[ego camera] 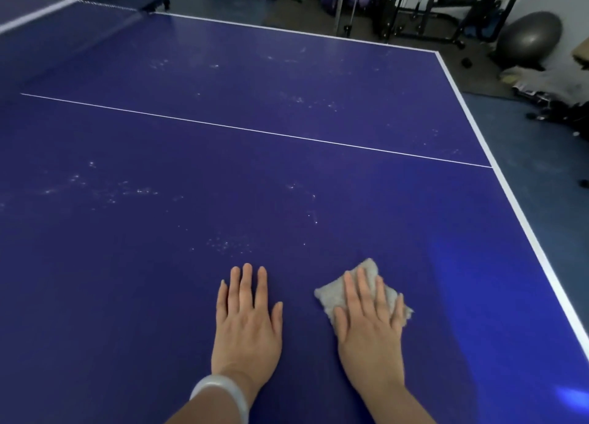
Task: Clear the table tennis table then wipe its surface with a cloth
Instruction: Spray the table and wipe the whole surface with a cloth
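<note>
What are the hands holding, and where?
Neither grips anything. The right hand presses flat on the middle of the cloth; the left hand lies flat on the table.

The table (pixel 287 175) top looks smooth and matt blue, dusted with pale specks; the grey cloth (pixel 334 291) near its right edge looks fuzzy.

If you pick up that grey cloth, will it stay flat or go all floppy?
Probably floppy: the cloth looks soft and fuzzy, with rumpled, uneven edges under the right hand. It likely weighs little, being thin. Pushed, it should slide easily, since the table looks smooth.
</note>
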Available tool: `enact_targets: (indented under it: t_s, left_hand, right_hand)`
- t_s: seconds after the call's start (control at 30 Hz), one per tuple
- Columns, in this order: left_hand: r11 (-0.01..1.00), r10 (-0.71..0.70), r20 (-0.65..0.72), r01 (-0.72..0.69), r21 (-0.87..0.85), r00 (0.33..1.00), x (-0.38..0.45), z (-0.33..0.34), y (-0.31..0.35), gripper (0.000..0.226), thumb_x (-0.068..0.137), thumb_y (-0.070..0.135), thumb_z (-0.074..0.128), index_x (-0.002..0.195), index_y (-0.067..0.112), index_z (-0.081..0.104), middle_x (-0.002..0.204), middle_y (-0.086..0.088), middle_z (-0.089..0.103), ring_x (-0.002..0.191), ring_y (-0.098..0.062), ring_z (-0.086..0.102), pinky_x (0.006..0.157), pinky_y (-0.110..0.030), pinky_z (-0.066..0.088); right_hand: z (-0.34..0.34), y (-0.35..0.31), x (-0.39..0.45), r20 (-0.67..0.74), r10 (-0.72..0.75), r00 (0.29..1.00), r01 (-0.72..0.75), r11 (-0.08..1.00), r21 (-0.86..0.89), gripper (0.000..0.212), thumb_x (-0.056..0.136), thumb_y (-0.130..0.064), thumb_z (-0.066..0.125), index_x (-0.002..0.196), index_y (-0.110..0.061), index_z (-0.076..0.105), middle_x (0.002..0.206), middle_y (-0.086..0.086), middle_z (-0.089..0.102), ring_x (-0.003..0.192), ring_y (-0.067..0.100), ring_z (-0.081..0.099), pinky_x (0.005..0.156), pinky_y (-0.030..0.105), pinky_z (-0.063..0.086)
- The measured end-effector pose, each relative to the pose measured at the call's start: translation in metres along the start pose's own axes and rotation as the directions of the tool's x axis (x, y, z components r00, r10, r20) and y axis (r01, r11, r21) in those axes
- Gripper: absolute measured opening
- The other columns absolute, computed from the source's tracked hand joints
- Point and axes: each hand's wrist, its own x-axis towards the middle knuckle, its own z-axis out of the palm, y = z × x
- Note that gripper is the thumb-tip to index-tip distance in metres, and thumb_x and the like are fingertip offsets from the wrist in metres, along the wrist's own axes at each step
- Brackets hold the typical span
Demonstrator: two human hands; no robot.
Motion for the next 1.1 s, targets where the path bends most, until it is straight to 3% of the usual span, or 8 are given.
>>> enact_targets:
  t_s: [0.2, 0.33, 0.43, 0.57, 0.77, 0.87, 1.0, 1.1]
  left_hand:
    - [0.996, 0.056, -0.014, -0.057, -0.063, 0.998, 0.0, 0.0, -0.005, 0.062, 0.098, 0.046, 0.023, 0.146, 0.01, 0.041, 0.153, -0.012, 0.036, 0.145, -0.027, 0.026, 0.116, -0.045, 0.016]
    - [0.953, 0.062, -0.113, -0.092, -0.288, 0.992, 0.004, -0.011, -0.025, 0.061, 0.099, 0.048, 0.018, 0.151, 0.02, 0.027, 0.16, -0.002, 0.016, 0.149, -0.014, 0.001, 0.122, -0.032, 0.003]
    - [0.976, -0.091, -0.209, 0.045, -0.213, 0.974, 0.02, -0.017, -0.058, 0.064, 0.101, 0.049, 0.02, 0.15, 0.009, 0.029, 0.157, -0.015, 0.021, 0.149, -0.027, 0.01, 0.121, -0.041, 0.01]
    - [0.937, -0.341, -0.114, 0.327, -0.121, 0.933, 0.053, -0.018, -0.091, 0.085, 0.09, 0.057, 0.02, 0.149, -0.004, 0.024, 0.154, -0.03, 0.02, 0.146, -0.04, 0.012, 0.121, -0.05, 0.011]
    - [0.924, -0.382, -0.13, 0.378, -0.056, 0.915, 0.065, -0.009, -0.088, 0.077, 0.096, 0.051, 0.023, 0.15, -0.004, 0.02, 0.155, -0.029, 0.017, 0.147, -0.039, 0.008, 0.121, -0.05, 0.007]
    - [0.922, -0.388, -0.132, 0.384, -0.05, 0.912, 0.066, -0.008, -0.089, 0.076, 0.096, 0.05, 0.025, 0.15, -0.004, 0.021, 0.155, -0.029, 0.018, 0.147, -0.039, 0.009, 0.121, -0.05, 0.008]
    - [0.916, -0.402, -0.14, 0.398, -0.056, 0.905, 0.067, -0.009, -0.088, 0.073, 0.098, 0.05, 0.021, 0.149, -0.003, 0.023, 0.154, -0.028, 0.021, 0.146, -0.039, 0.012, 0.12, -0.051, 0.01]
    - [0.915, -0.403, -0.133, 0.402, -0.04, 0.905, 0.068, -0.01, -0.088, 0.074, 0.097, 0.049, 0.024, 0.149, -0.004, 0.025, 0.154, -0.028, 0.022, 0.146, -0.039, 0.013, 0.12, -0.051, 0.011]
  right_hand:
    - [0.002, -0.01, 0.011, 0.012, -0.064, 0.998, 0.064, 0.998, -0.01, 0.059, 0.098, -0.046, 0.022, 0.153, -0.024, 0.027, 0.16, -0.005, 0.021, 0.149, 0.021, 0.016, 0.116, 0.053, 0.016]
    - [0.005, -0.01, 0.018, 0.002, -0.069, 0.998, 0.069, 0.998, 0.003, 0.058, 0.1, -0.046, 0.018, 0.153, -0.025, 0.025, 0.161, -0.005, 0.02, 0.149, 0.021, 0.014, 0.118, 0.052, 0.012]
    - [0.004, -0.006, 0.029, -0.004, -0.067, 0.998, 0.067, 0.998, 0.004, 0.058, 0.102, -0.046, 0.011, 0.153, -0.024, 0.025, 0.161, -0.004, 0.02, 0.149, 0.022, 0.015, 0.118, 0.051, 0.012]
    - [0.006, 0.005, 0.057, 0.022, -0.084, 0.996, 0.084, 0.996, -0.021, 0.057, 0.102, -0.044, 0.01, 0.154, -0.023, 0.022, 0.161, -0.003, 0.019, 0.148, 0.024, 0.018, 0.117, 0.053, 0.014]
    - [-0.003, 0.07, 0.118, 0.069, -0.111, 0.991, 0.124, 0.967, -0.222, 0.065, 0.099, -0.05, 0.004, 0.154, -0.02, 0.018, 0.161, 0.0, 0.018, 0.149, 0.027, 0.01, 0.116, 0.057, -0.005]
    - [-0.011, 0.095, 0.146, 0.085, 0.074, 0.994, -0.05, 0.967, -0.25, 0.064, 0.101, -0.047, 0.006, 0.155, -0.013, 0.015, 0.162, 0.006, 0.013, 0.15, 0.025, 0.0, 0.117, 0.054, -0.007]
    - [-0.008, 0.066, 0.18, 0.124, 0.42, 0.899, -0.413, 0.907, -0.078, 0.063, 0.103, -0.044, 0.015, 0.155, -0.012, 0.002, 0.163, 0.007, -0.001, 0.149, 0.028, -0.007, 0.119, 0.053, 0.003]
    - [-0.002, 0.007, 0.186, 0.081, 0.172, 0.982, -0.169, 0.985, -0.036, 0.062, 0.102, -0.04, 0.016, 0.155, -0.012, 0.006, 0.163, 0.007, 0.003, 0.15, 0.027, -0.005, 0.12, 0.051, -0.001]
